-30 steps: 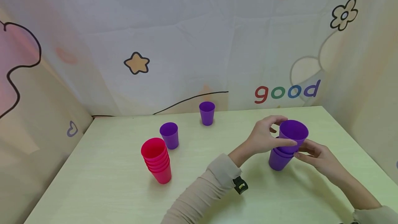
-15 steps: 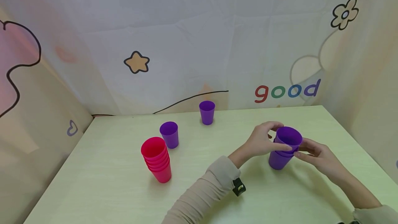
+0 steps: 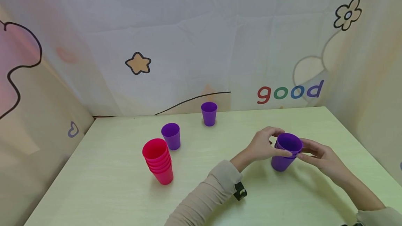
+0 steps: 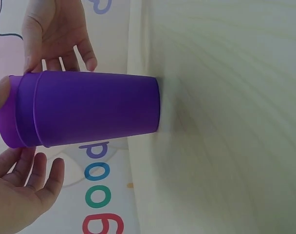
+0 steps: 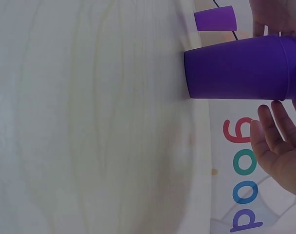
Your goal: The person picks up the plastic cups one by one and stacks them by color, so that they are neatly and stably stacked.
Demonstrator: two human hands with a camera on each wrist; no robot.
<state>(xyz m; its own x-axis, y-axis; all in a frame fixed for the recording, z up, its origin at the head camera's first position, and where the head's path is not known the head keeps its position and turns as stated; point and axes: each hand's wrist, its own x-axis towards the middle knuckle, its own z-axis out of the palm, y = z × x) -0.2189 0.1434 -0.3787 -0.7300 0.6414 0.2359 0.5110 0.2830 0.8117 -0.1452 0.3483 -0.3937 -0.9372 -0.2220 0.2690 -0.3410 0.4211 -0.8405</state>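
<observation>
At the right of the table stands a stack of purple cups [image 3: 281, 163], nested upright with their rims close together. My left hand [image 3: 262, 145] grips the top purple cup [image 4: 7, 119] by its rim, thumb on the near side and fingers round the far side. On the right of the stack, my right hand [image 3: 325, 161] holds it just under the rims with thumb and fingertips. The right wrist view shows the stack's side [image 5: 235, 70], with part of the rims cut off by the frame edge.
Left of centre stands a stack of several pinkish-red cups [image 3: 163, 175]. Right behind it is a single purple cup [image 3: 172, 138]. Another purple cup [image 3: 209, 115] stands near the table's back edge. A printed curtain [image 3: 176, 37] hangs behind the table [image 3: 94, 184].
My left hand has lowered the top purple cup down and slightly left, so it sits deeper in the stack. The right hand has stayed almost still at the stack's side.
</observation>
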